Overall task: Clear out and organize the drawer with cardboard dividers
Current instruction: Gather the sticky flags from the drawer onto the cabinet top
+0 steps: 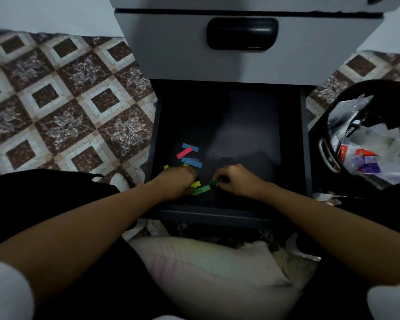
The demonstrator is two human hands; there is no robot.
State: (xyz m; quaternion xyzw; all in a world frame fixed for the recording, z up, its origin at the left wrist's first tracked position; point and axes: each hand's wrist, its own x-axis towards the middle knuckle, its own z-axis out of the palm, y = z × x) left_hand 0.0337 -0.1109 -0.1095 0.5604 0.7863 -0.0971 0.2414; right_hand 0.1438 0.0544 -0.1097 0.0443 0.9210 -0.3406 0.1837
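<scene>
Head cam: drawer [306,146] open in front of you, mostly bare inside. Both hands are low at its near-left corner, close together but not touching. Right hand [237,181] pinches one end of green strip [201,190]. Left hand [176,181] is curled knuckles-up over yellow strip [195,184]; can't tell if it actually grips. Slide fingertips under each strip & gather several per grab, no crumpling. Blue strips [191,162] & pink strip [184,152] lie just beyond left hand, prob. next. Bin [319,130], full of wrappers, sits well right of right hand, outside drawer; drawer wall is between, so lift over it. Cushion [217,273] lies below your forearms. No cardboard dividers in view.
</scene>
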